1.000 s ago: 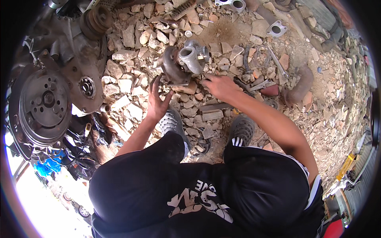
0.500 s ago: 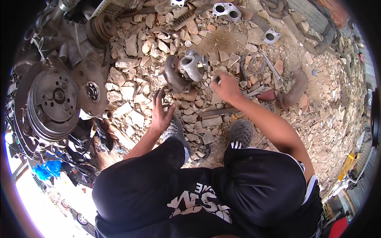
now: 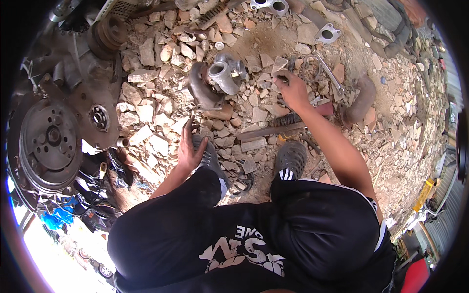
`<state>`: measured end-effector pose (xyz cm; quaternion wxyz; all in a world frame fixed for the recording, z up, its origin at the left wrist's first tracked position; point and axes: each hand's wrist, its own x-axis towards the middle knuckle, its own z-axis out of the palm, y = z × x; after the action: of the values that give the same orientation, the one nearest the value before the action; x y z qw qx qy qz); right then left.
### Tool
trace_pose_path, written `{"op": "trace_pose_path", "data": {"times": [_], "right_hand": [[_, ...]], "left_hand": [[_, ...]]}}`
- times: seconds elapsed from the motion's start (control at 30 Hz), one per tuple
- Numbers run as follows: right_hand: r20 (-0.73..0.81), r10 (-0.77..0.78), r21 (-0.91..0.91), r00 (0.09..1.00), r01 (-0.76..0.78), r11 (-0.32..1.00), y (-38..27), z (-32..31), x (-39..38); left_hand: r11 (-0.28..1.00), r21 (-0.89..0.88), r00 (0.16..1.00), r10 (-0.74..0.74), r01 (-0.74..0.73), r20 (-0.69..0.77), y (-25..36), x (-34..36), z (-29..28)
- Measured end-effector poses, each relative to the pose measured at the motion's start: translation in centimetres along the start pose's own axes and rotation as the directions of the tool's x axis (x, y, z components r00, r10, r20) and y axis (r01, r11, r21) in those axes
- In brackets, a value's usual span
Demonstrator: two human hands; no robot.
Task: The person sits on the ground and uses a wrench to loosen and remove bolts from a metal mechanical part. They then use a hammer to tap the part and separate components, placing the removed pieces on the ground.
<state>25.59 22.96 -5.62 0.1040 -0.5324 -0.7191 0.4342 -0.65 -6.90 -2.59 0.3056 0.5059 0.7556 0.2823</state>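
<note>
A turbocharger point(image 3: 223, 80) sits upright on the broken stones in front of me, its light metal outlet facing up and a dark rusty housing point(image 3: 201, 89) on its left side. My right hand point(image 3: 292, 92) hovers to the right of it, apart from it, with fingers curled and pinched together. Whatever the fingertips hold, if anything, is hidden. A combination wrench point(image 3: 332, 74) lies to the right of that hand. Nearer to me than the turbocharger, my left hand point(image 3: 188, 149) is held over my left shoe with its fingers apart and nothing in them.
An engine part with a large round pulley point(image 3: 53, 139) fills the left side. Two flat metal flanges point(image 3: 328, 33) lie at the far side. A curved rusty pipe point(image 3: 359, 103) rests at the right. A flat bar point(image 3: 261, 132) lies across the rubble before my shoes.
My right hand has moved right, away from the turbocharger. My left hand has drawn back slightly toward me. The view has shifted a little, and the turbocharger stays in place on the stones.
</note>
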Motion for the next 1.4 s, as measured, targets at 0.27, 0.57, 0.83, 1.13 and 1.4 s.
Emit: {"op": "trace_pose_path", "data": {"times": [0.27, 0.57, 0.83, 1.13, 1.4], "right_hand": [[0.008, -0.375, -0.640, 0.927, 0.293, 0.710, 1.6, -2.2, -4.1], [0.038, -0.104, -0.619, 0.994, 0.106, 0.779, 1.2, -5.0, -3.0], [-0.022, -0.025, -0.610, 0.999, 0.006, 0.793, 1.8, -7.5, -3.0], [0.341, -0.193, -0.459, 0.920, 0.342, 0.820, -0.1, -4.1, -7.0], [0.544, -0.248, -0.538, 0.802, 0.559, 0.630, -0.4, -1.9, -10.6]], "left_hand": [[0.973, 0.204, 0.994, 0.101, -0.107, 0.041, -0.3, -0.2, 0.1], [0.983, 0.172, 0.998, 0.050, -0.057, 0.046, -0.4, -0.4, -0.1], [0.979, 0.173, 0.994, 0.099, -0.104, 0.035, -0.7, -0.4, 0.0], [0.980, 0.186, 0.996, 0.055, -0.068, 0.072, -0.2, -0.3, -0.3], [0.978, 0.173, 0.992, 0.113, -0.120, 0.049, 0.2, 0.0, -0.4]]}}
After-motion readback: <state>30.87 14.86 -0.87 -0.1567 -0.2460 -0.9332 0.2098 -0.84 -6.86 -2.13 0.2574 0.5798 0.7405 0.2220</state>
